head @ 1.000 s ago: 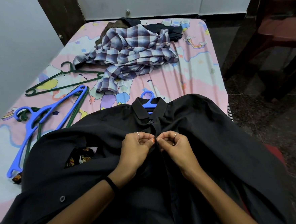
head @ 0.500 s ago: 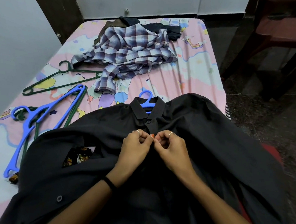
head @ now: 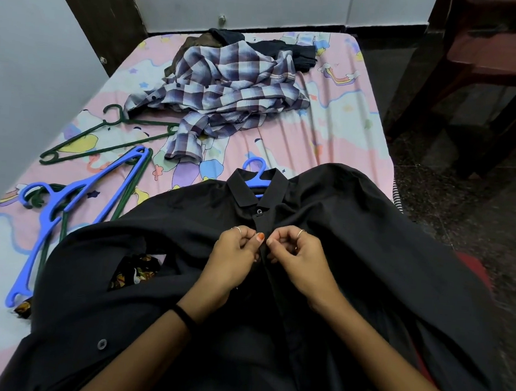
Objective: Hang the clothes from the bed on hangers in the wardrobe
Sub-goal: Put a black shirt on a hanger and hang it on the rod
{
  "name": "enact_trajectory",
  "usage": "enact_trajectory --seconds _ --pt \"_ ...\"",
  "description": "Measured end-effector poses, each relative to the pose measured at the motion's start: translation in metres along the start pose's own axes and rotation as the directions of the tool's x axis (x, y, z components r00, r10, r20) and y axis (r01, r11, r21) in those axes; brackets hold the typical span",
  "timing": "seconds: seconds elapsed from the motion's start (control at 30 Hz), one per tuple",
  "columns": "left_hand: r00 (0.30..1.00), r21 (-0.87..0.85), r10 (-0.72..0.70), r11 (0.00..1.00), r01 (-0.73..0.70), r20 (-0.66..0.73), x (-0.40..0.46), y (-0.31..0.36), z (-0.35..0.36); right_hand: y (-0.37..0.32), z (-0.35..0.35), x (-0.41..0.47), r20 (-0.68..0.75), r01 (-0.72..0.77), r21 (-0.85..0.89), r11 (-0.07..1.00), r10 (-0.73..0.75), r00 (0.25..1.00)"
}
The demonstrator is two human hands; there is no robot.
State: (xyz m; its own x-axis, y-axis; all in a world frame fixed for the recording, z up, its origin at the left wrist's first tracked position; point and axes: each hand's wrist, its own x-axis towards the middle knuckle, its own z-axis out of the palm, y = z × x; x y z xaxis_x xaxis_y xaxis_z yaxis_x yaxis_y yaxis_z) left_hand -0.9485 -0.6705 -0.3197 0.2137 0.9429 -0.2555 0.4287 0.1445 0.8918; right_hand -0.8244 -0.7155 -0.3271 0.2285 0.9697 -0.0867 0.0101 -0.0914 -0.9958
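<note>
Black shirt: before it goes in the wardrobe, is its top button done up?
Done up. The top button sits closed under the collar of the black shirt; both hands pinch the placket just below.

Pale grey wall (head: 30, 66) along left, close beside bed. Dark brown post (head: 92, 12) at far left corner. Far wall (head: 264, 3) white, black skirting (head: 262, 32) at its foot. Small metal knob (head: 222, 18) low on far wall. Floor (head: 451, 209) right of bed, dark speckled stone. Dark red-brown wooden chair (head: 491, 68) at far right on floor. Light dim, even.
</note>
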Motion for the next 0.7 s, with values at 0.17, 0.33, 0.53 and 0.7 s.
enact_trajectory --seconds 0.17,0.33,0.53,0.7 --pt "0.998 -0.091 0.023 0.996 -0.019 0.051 0.000 0.005 -0.001 -0.003 -0.002 0.000 0.054 -0.114 0.303 0.946 0.102 0.993" --pt "0.998 -0.054 0.055 0.997 -0.054 0.011 0.002 0.002 0.000 -0.002 -0.005 0.002 0.103 -0.192 0.376 0.907 0.166 0.981" --pt "0.999 -0.052 0.036 0.998 -0.037 -0.020 0.006 0.001 0.000 -0.002 0.001 -0.008 -0.050 -0.026 -0.235 0.972 0.014 0.999" --pt "0.995 -0.016 0.075 0.997 -0.076 -0.060 0.023 0.017 -0.001 -0.023 -0.001 -0.033 0.068 0.122 -0.700 0.704 -0.104 0.992"
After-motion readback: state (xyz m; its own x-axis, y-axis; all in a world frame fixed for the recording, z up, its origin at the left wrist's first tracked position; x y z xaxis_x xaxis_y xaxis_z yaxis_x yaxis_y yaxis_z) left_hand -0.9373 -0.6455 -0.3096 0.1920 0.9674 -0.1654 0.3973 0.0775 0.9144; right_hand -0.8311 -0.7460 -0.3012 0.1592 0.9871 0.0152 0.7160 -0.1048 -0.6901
